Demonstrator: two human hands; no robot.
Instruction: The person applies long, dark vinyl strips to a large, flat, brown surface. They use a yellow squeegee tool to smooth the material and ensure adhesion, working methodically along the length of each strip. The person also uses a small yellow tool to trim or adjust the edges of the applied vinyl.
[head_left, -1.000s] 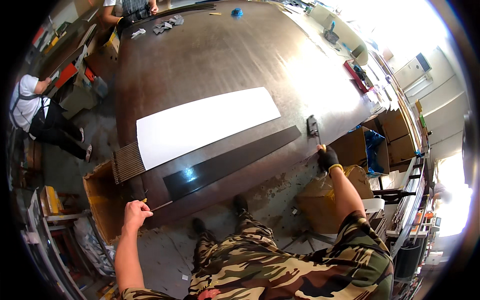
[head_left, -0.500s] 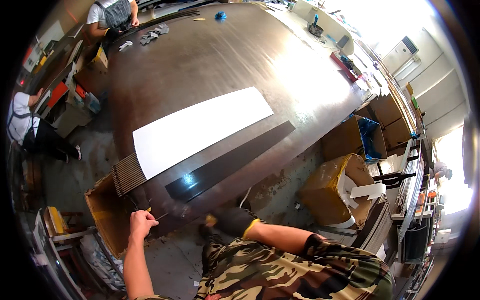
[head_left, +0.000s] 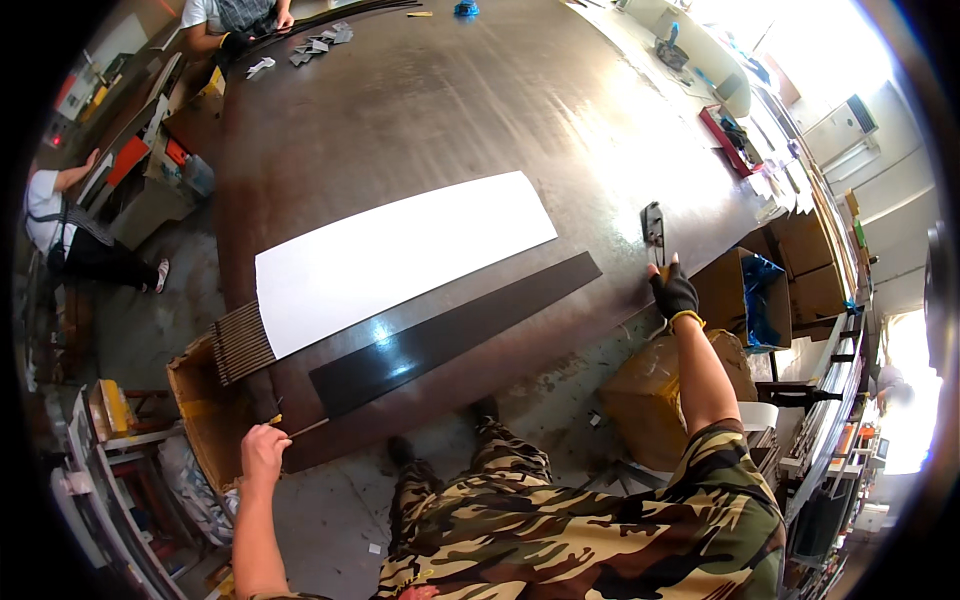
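Note:
My bare left hand (head_left: 264, 453) is closed in a pinch by the table's near left corner. A thin pale stick (head_left: 308, 429) sticks out of its fingers to the right. Beside those fingers is a small yellow-tipped piece (head_left: 277, 418). My right hand (head_left: 676, 291), in a black fingerless glove, is closed on a tool with a black head and thin metal rods (head_left: 653, 226) at the table's right edge. Between the hands lie a long black strip (head_left: 450, 335) and a white sheet (head_left: 405, 262). A row of thin brown strips (head_left: 241, 346) shows at the sheet's left end.
The big brown table (head_left: 420, 120) carries grey pieces (head_left: 320, 45) and a blue object (head_left: 466, 9) at its far side. A cardboard box (head_left: 200, 430) adjoins the left corner; another (head_left: 660, 400) stands at right. Two people (head_left: 235, 25) are at the left.
My right hand has swung from near my body out to the right table edge, where it grips the black-headed tool. My left hand has shifted slightly left and down, still pinching the stick.

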